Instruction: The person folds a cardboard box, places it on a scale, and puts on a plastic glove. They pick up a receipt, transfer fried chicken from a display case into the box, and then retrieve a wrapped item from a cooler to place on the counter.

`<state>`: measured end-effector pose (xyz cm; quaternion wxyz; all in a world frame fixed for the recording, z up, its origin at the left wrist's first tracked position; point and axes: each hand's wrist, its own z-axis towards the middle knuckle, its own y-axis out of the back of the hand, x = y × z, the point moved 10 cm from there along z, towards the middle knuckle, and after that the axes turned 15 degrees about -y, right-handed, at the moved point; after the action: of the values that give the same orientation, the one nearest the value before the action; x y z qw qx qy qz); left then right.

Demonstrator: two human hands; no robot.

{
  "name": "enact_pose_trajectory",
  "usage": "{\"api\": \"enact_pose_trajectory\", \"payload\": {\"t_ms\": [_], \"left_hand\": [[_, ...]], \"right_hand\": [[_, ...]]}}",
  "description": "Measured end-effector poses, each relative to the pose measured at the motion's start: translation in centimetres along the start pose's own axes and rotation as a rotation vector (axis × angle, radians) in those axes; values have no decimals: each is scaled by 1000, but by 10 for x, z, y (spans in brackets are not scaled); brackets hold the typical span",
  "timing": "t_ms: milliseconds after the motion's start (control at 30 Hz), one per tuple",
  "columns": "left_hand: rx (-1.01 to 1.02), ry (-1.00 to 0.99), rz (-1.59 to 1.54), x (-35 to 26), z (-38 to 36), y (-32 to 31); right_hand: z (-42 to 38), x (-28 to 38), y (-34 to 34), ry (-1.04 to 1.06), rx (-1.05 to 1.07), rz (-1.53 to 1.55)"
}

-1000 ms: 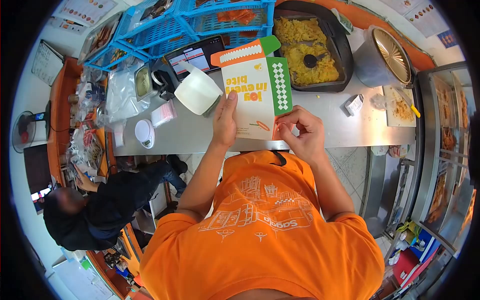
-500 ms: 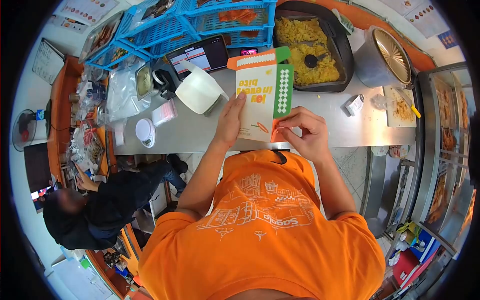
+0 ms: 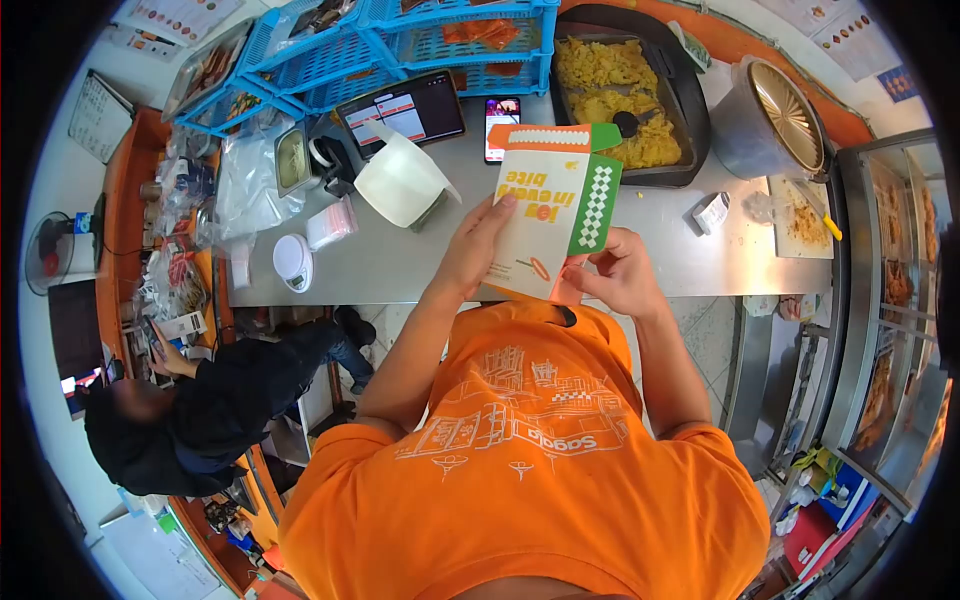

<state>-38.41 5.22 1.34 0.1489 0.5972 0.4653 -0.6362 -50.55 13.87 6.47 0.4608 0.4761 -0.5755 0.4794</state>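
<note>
A printed cardboard food box, white, green and orange, is held above the front edge of the metal counter. Its top flaps stand out at the far end. My left hand is closed around the box's left side, with the thumb on the printed face. At the lower right corner, my right hand pinches an orange flap between thumb and fingers. Just beyond the box lies a phone with a lit screen. To the left is a white paper container.
Behind stand a tablet, blue plastic racks and a black pan of yellow food. A white scale sits left. On the right are a large pot and a knife on a board. Another person is at left.
The box has moved toward me and slightly right, tilting a little, with both hands still on it. More of the phone now shows beyond it.
</note>
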Motion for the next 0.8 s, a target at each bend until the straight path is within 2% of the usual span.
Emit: {"api": "enact_pose_trajectory", "payload": {"t_ms": [33,167,267,333,367,433,467,500,567,600,633,700,733,800], "left_hand": [[44,22,-38,2,0,-6],[52,36,-136,4,-1,-8],[89,-40,-186,-6,-3,-9],[100,-159,-56,-14,-8,-9],[105,-158,-55,-9,-10,-13],[-43,-488,263,-32,-10,1],[-12,-465,354,-24,-12,6],[-19,-465,354,-14,-12,6],[-288,-733,822,-37,-31,2],[-337,-810,874,-46,-36,2],[-391,-883,929,-60,-41,-1],[-151,-926,1208,-72,-42,-29],[-43,-628,852,-47,-27,-12],[3,-635,926,-49,-31,-13]], "right_hand": [[1,-16,-4,-149,95,220],[1,-20,-3,-192,139,133],[2,-12,0,-226,123,249],[-1,-13,-8,-235,277,92],[-2,-15,-7,-234,272,92],[5,-4,6,-108,209,403],[10,0,11,-61,195,502],[13,-5,25,-70,-7,381],[5,-13,52,-96,-408,136],[8,-12,49,-50,-399,-73],[10,-14,47,-46,-392,-72],[11,-18,34,-50,-310,-164],[9,-22,40,-105,-387,-182],[10,-21,42,-116,-431,-229]]}}
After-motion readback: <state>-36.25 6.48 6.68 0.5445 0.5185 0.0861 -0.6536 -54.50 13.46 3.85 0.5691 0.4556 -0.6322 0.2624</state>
